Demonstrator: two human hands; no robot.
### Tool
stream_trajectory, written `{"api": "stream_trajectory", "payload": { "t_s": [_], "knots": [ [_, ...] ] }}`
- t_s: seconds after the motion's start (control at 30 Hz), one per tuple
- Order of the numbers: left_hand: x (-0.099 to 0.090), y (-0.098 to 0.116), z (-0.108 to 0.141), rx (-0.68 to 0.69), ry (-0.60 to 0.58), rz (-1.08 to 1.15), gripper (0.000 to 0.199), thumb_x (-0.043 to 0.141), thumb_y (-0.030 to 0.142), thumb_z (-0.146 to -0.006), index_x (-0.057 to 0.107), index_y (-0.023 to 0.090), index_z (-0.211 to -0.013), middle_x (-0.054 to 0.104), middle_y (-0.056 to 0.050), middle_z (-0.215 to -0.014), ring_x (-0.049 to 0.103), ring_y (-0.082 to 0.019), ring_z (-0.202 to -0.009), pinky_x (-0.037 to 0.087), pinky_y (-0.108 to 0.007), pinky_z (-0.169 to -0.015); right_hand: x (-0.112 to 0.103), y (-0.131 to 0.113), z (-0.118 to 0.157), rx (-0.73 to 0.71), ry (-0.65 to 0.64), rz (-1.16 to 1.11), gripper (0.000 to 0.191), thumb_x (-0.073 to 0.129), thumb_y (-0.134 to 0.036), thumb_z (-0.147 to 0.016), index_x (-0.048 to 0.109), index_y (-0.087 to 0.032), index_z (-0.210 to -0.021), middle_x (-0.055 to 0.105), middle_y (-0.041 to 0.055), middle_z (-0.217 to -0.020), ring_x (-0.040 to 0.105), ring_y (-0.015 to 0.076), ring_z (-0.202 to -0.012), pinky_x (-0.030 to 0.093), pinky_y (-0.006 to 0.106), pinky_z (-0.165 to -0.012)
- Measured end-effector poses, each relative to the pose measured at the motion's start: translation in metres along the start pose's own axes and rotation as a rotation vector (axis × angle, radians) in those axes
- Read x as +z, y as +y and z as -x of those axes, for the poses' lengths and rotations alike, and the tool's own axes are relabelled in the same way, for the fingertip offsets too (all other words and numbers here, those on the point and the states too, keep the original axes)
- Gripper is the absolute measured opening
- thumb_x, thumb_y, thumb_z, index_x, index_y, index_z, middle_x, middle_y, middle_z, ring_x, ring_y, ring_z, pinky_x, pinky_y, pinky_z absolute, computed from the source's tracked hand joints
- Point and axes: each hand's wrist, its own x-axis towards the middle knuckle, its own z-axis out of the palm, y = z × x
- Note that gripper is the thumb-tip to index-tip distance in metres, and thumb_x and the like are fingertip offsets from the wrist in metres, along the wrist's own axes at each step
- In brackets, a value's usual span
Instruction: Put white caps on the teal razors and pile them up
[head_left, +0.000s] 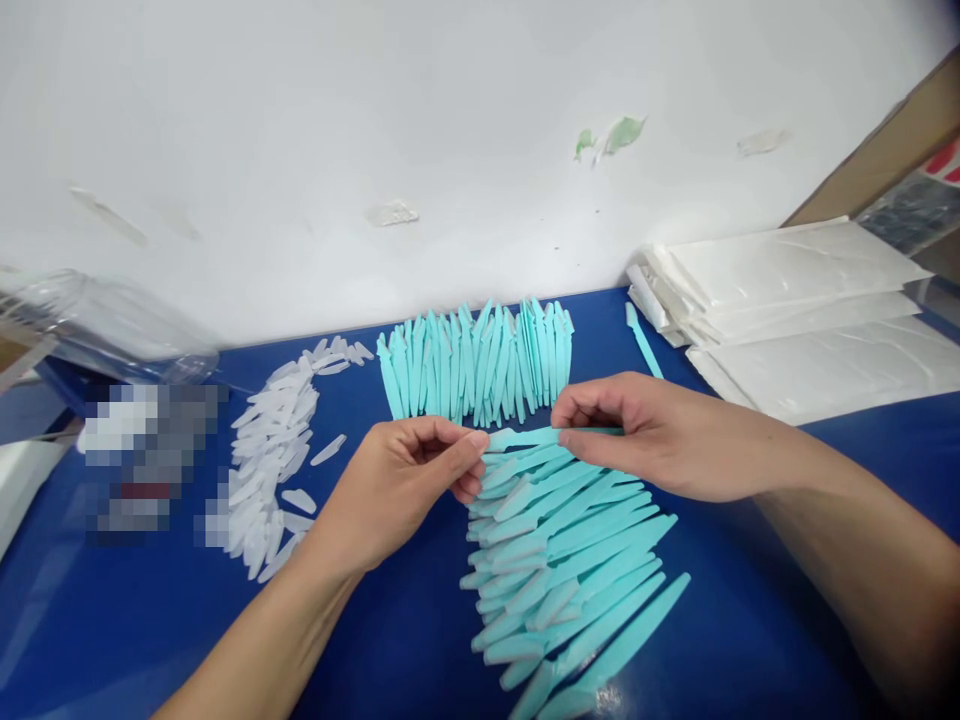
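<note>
Razor (521,438), slim turquoise plastic; handle (541,437) partly hidden by right hand (637,435), grip closed on it; left hand (420,470) grip pinches pale head (499,440).

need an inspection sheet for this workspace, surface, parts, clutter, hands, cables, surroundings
surface: blue tabletop, glossy, with light reflections
job's things: turquoise pieces in a back row and a front pile; pale slips heaped left, a few strayed
clutter: lone turquoise piece off by the white packets; clear plastic at left; one pixelated patch, unreadable
hands: left hand pinches the pale end of a held turquoise piece; right hand grips its other end
cables: nothing certain seen
surroundings: white wall, surface damaged in spots; cardboard at right
</note>
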Motion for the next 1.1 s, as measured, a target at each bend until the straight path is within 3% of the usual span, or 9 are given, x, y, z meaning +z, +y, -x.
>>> {"api": "stream_trajectory", "payload": {
  "t_s": [0.13, 0.3, 0.47, 0.57, 0.77, 0.9, 0.97, 1.03, 1.1],
  "knots": [
    [-0.001, 0.004, 0.003, 0.048, 0.009, -0.215, 0.026, 0.079, 0.046, -0.094, 0.082, 0.021, -0.086, 0.073, -0.001, -0.075, 0.062, -0.014, -0.068, 0.050, -0.024, -0.063, 0.005, -0.006, 0.001, -0.020, 0.060, 0.075, 0.025, 0.063, -0.044, -0.100, 0.071, -0.023, -0.088, 0.052, -0.0039, -0.072, 0.039, 0.0114, -0.059, 0.033, 0.026, -0.050],
    [-0.004, 0.008, 0.007, 0.131, -0.038, -0.563, 0.026, 0.073, 0.046, -0.096, 0.083, 0.025, -0.085, 0.072, 0.000, -0.077, 0.054, -0.014, -0.065, 0.040, -0.026, -0.057, 0.010, -0.003, -0.003, -0.065, 0.172, 0.233, 0.027, 0.066, -0.044, -0.098, 0.083, -0.024, -0.089, 0.070, 0.0028, -0.087, 0.057, 0.0145, -0.068, 0.040, 0.028, -0.058],
    [0.000, 0.005, 0.008, 0.125, -0.091, -0.642, 0.027, 0.074, 0.045, -0.095, 0.078, 0.023, -0.078, 0.067, 0.001, -0.071, 0.054, -0.014, -0.062, 0.038, -0.025, -0.055, 0.013, 0.004, -0.005, -0.147, 0.111, 0.354, 0.029, 0.066, -0.040, -0.099, 0.085, -0.025, -0.084, 0.070, 0.0026, -0.082, 0.061, 0.0155, -0.069, 0.039, 0.031, -0.061],
    [-0.003, 0.008, 0.009, 0.130, -0.086, -0.627, 0.033, 0.074, 0.050, -0.094, 0.075, 0.023, -0.076, 0.064, 0.001, -0.069, 0.053, -0.014, -0.062, 0.038, -0.024, -0.054, 0.009, 0.005, -0.004, -0.077, 0.149, 0.320, 0.027, 0.071, -0.047, -0.095, 0.085, -0.025, -0.085, 0.072, 0.0017, -0.080, 0.060, 0.0159, -0.066, 0.039, 0.032, -0.059],
    [-0.039, 0.020, 0.010, 0.191, 0.233, -0.620, 0.040, 0.075, 0.055, -0.092, 0.068, 0.022, -0.072, 0.050, 0.004, -0.059, 0.038, -0.012, -0.053, 0.030, -0.025, -0.048, -0.013, 0.010, -0.021, 0.163, 0.588, 0.439, 0.039, 0.071, -0.058, -0.091, 0.071, -0.023, -0.073, 0.072, 0.0024, -0.069, 0.063, 0.0189, -0.063, 0.043, 0.034, -0.061],
    [-0.060, 0.022, 0.008, 0.223, 0.373, -0.637, 0.039, 0.075, 0.054, -0.093, 0.069, 0.021, -0.073, 0.048, 0.004, -0.058, 0.036, -0.012, -0.052, 0.028, -0.027, -0.048, -0.021, 0.019, -0.041, 0.267, 0.585, 0.386, 0.038, 0.077, -0.058, -0.085, 0.070, -0.022, -0.074, 0.073, 0.0041, -0.063, 0.068, 0.0222, -0.060, 0.048, 0.035, -0.059],
    [-0.057, 0.018, 0.006, 0.284, 0.313, -0.690, 0.032, 0.075, 0.049, -0.095, 0.075, 0.022, -0.078, 0.058, 0.002, -0.065, 0.047, -0.013, -0.057, 0.035, -0.026, -0.052, -0.022, 0.024, -0.047, 0.275, 0.552, 0.243, 0.035, 0.082, -0.053, -0.081, 0.071, -0.022, -0.072, 0.072, 0.0037, -0.059, 0.068, 0.0214, -0.055, 0.051, 0.034, -0.056],
    [-0.044, 0.011, 0.004, 0.397, 0.162, -0.770, 0.022, 0.071, 0.040, -0.099, 0.083, 0.023, -0.095, 0.070, -0.003, -0.086, 0.060, -0.016, -0.072, 0.045, -0.027, -0.062, -0.021, 0.029, -0.050, 0.269, 0.540, 0.108, 0.030, 0.086, -0.046, -0.078, 0.071, -0.021, -0.071, 0.071, 0.0035, -0.059, 0.068, 0.0203, -0.053, 0.056, 0.033, -0.056],
    [-0.027, 0.002, 0.002, 0.537, 0.006, -0.883, 0.025, 0.061, 0.030, -0.105, 0.082, 0.022, -0.117, 0.071, -0.008, -0.105, 0.066, -0.021, -0.089, 0.051, -0.031, -0.075, -0.020, 0.032, -0.052, 0.264, 0.538, 0.023, 0.028, 0.088, -0.042, -0.078, 0.070, -0.021, -0.072, 0.071, 0.0038, -0.060, 0.068, 0.0189, -0.054, 0.058, 0.031, -0.055]
  ]
}}
